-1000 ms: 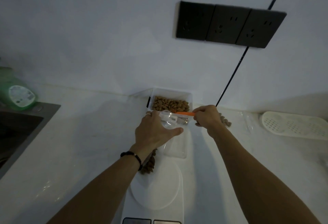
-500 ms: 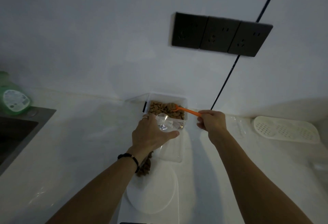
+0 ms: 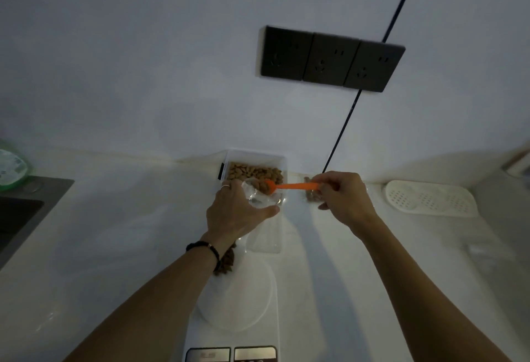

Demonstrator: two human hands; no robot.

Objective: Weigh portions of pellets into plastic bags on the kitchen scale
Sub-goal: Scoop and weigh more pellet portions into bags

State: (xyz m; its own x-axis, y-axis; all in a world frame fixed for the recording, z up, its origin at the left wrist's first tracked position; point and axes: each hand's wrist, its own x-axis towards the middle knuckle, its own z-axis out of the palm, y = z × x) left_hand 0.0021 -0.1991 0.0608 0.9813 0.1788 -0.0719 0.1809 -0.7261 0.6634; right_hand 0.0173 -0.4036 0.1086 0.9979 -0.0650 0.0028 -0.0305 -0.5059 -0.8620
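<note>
At the far left edge a green bottle (image 3: 11,169) is seen standing beside a dark sink (image 3: 20,218) set into the white bench (image 3: 114,218). Further right, the left hand (image 3: 236,214) is held over the bench with a ring on one finger and a dark band at the wrist; its fingers (image 3: 226,189) and thumb are curled round the mouth of a clear plastic bag (image 3: 262,199), which is kept open just in front of a white container (image 3: 256,165) of brown pellets (image 3: 252,173) set against the wall. Below that wrist, more pellets (image 3: 226,261) are seen in a second clear bag lying at the far edge of the round white platform of the kitchen scale (image 3: 235,301), whose display panels are cut off by the bottom edge. The bowl of an orange spoon (image 3: 289,186), loaded with pellets, is held at the open mouth of the bag, its handle running level to the right. The handle's end is pinched between the thumb and curled fingers of the right hand (image 3: 342,199). A small heap of pellets (image 3: 311,195) in clear plastic is partly hidden behind that hand on the bench. On the wall above, a row of three black sockets (image 3: 331,59) is mounted, crossed by a dark line. At the right, a white perforated tray (image 3: 430,198) is seen lying flat on the bench.
</note>
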